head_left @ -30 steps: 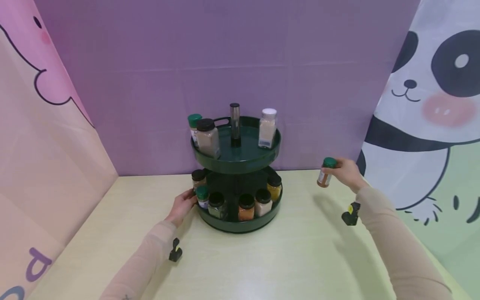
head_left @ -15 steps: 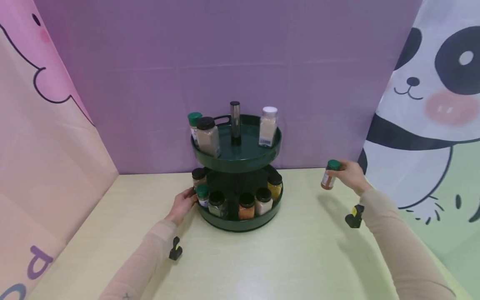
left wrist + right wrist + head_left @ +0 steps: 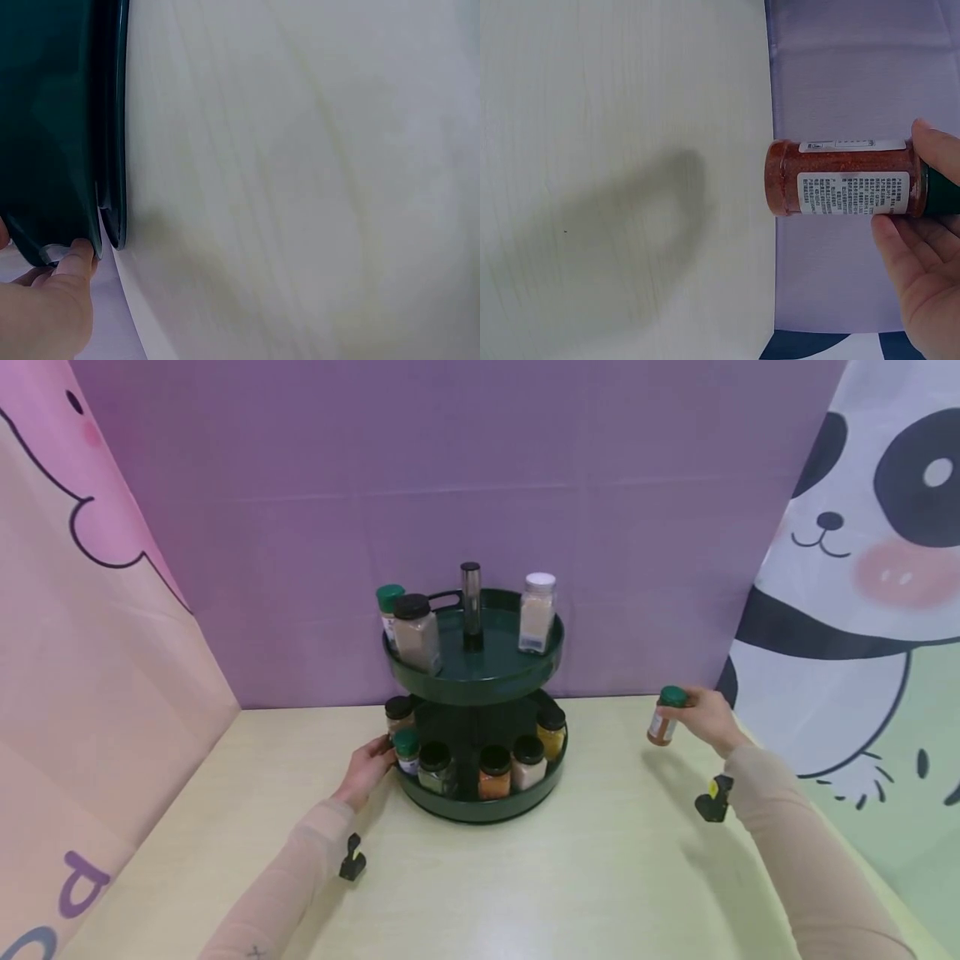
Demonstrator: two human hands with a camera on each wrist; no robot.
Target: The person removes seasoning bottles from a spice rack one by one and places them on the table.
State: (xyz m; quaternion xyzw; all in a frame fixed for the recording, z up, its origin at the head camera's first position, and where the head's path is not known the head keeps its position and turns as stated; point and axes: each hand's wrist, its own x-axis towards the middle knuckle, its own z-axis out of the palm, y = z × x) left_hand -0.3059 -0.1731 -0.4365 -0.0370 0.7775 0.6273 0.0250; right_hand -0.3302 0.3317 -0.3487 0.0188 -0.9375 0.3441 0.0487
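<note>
A two-tier dark green turntable rack (image 3: 480,812) stands on the table, with seasoning jars on both tiers. My left hand (image 3: 366,772) grips the left side of its lower tier by the wall, beside a green-capped jar (image 3: 407,752). In the left wrist view, the fingers (image 3: 73,262) meet the green wall; part of the grasp is hidden. Off to the right, my right hand (image 3: 707,718) holds a green-capped seasoning jar (image 3: 662,728) by its upper end. Red-orange contents and a white printed label (image 3: 855,193) show in the right wrist view. This jar hangs above the table, its shadow apart from it.
The upper tier (image 3: 495,660) bears a black-capped jar (image 3: 417,639), a green-capped jar (image 3: 388,610) and a white-capped jar (image 3: 536,618). Several black-capped jars, one with orange contents (image 3: 493,783), line the lower tier. A purple backdrop (image 3: 315,560) closes off the table's back edge.
My right hand has shifted slightly right and down with the green-capped jar. My left hand and the rack look unmoved.
</note>
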